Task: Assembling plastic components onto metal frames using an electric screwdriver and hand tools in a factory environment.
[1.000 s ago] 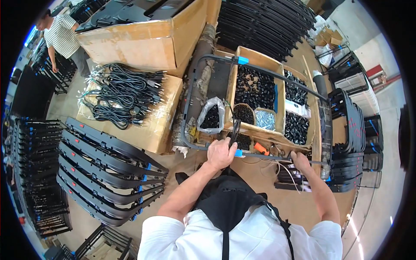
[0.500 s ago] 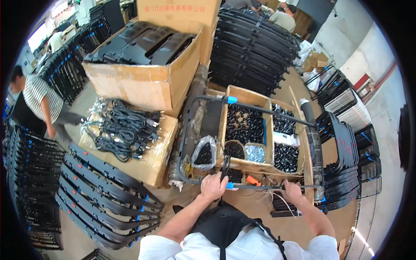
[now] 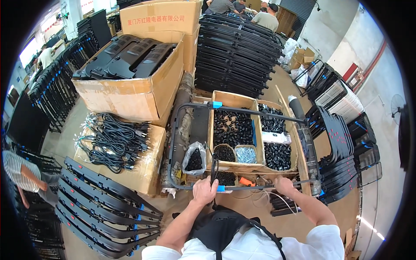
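Standing over a crowded work spot, the person holds a black metal tube frame (image 3: 190, 108) by its near bar. The left hand (image 3: 204, 190) has its fingers closed around that bar just beside a blue clip (image 3: 221, 188), and a thin black strap or cable (image 3: 214, 167) rises from the same grip. The right hand (image 3: 284, 185) is wrapped around the bar further along, fingers curled over it. The frame lies flat, its far bar crossing above an open wooden box (image 3: 236, 100) and carrying a second blue clip (image 3: 217, 105).

Inside the box sit heaps of small black plastic parts (image 3: 232, 128), a little round basket of more black pieces (image 3: 224, 153) and a bag of shiny screws (image 3: 246, 154). A clear plastic bag of dark parts (image 3: 194, 158) leans just left of the box, and an orange tool (image 3: 247, 182) lies under the near bar.

To the left, a bundle of black power cords (image 3: 113, 141) rests on a cardboard carton (image 3: 143, 173). Behind it a bigger carton (image 3: 130, 95) holds black moulded panels. Stacks of black frames (image 3: 236, 56) fill the background, and more lie on the floor at the lower left (image 3: 104, 203). Another person in a striped shirt (image 3: 17, 167) bends at the left edge.
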Motion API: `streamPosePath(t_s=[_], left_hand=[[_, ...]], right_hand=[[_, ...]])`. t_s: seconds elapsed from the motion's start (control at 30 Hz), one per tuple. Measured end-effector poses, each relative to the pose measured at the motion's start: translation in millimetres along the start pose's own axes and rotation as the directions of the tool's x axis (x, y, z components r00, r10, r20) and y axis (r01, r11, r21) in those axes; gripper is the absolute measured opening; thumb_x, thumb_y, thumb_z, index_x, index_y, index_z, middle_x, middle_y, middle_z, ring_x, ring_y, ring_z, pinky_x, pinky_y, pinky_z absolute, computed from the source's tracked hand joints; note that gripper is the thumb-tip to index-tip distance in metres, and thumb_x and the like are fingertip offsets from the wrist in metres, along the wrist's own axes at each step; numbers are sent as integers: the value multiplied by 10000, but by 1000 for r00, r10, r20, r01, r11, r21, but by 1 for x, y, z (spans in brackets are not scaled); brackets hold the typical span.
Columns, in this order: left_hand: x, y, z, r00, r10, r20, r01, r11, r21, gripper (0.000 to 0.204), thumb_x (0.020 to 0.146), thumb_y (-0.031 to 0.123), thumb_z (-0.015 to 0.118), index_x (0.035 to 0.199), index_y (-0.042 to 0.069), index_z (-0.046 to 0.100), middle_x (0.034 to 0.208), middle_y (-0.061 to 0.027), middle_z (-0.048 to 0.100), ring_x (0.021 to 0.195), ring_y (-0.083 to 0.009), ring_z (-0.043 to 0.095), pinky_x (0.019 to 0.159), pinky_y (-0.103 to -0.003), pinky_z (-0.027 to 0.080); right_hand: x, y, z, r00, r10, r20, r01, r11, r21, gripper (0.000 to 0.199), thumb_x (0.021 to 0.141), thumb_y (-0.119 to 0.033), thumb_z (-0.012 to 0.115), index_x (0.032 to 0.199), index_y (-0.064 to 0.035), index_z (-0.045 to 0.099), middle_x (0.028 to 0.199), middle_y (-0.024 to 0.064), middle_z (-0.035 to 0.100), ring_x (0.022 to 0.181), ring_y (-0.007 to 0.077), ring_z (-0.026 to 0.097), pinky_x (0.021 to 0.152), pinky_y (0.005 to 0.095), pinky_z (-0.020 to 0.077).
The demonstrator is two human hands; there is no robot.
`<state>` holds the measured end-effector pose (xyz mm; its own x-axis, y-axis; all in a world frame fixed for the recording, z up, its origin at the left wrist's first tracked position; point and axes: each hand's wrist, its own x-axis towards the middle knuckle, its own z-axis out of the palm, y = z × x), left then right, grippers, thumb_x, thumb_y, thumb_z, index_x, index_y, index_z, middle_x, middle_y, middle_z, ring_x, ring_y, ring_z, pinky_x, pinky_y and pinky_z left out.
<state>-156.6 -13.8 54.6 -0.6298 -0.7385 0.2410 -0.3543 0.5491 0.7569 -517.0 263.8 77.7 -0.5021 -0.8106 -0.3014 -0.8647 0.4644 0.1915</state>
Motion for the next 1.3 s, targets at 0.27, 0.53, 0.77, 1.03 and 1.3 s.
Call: streamPosePath(t_s=[0.27,0.53,0.77,1.03,1.3], left_hand=[[-6,-2,0,1000,-7,-18,7,1000,15,320,1010,335,627,872,47,620,767,-192,697,742,-435,671,736,-539,514],[-4,0,-1,1000,3,-13,-3,1000,15,313,1007,325,637,864,47,616,753,-190,692,720,-431,668,722,-527,514],[-3,0,0,1000,10,-21,-10,1000,11,306,997,319,651,862,44,626,743,-195,691,702,-435,661,699,-531,517],[-1,1,-3,1000,-5,-1,5,1000,9,316,995,330,645,862,44,627,749,-201,696,703,-440,663,703,-535,519],[-1,7,-8,1000,-5,8,5,999,44,321,997,342,638,857,54,626,747,-210,705,714,-431,685,715,-529,528]], right_hand=[[-11,-15,-58,858,-513,-22,498,843,-202,252,1011,-276,566,1048,-37,637,867,205,722,832,376,754,725,497,593],[-1,-16,-31,961,65,268,-112,980,166,342,1022,-335,566,1121,-11,610,1059,264,720,985,405,724,868,578,554],[-11,-12,-38,963,-258,79,258,966,20,377,988,-352,616,1124,0,619,929,237,743,928,434,732,852,525,576],[-16,-26,-89,970,-239,52,237,971,46,360,1005,-343,588,1149,-13,604,1030,241,734,1021,409,741,893,523,574],[3,-5,-37,876,111,469,-301,886,352,382,1042,-346,532,1016,9,670,891,242,742,681,369,736,613,462,604]])
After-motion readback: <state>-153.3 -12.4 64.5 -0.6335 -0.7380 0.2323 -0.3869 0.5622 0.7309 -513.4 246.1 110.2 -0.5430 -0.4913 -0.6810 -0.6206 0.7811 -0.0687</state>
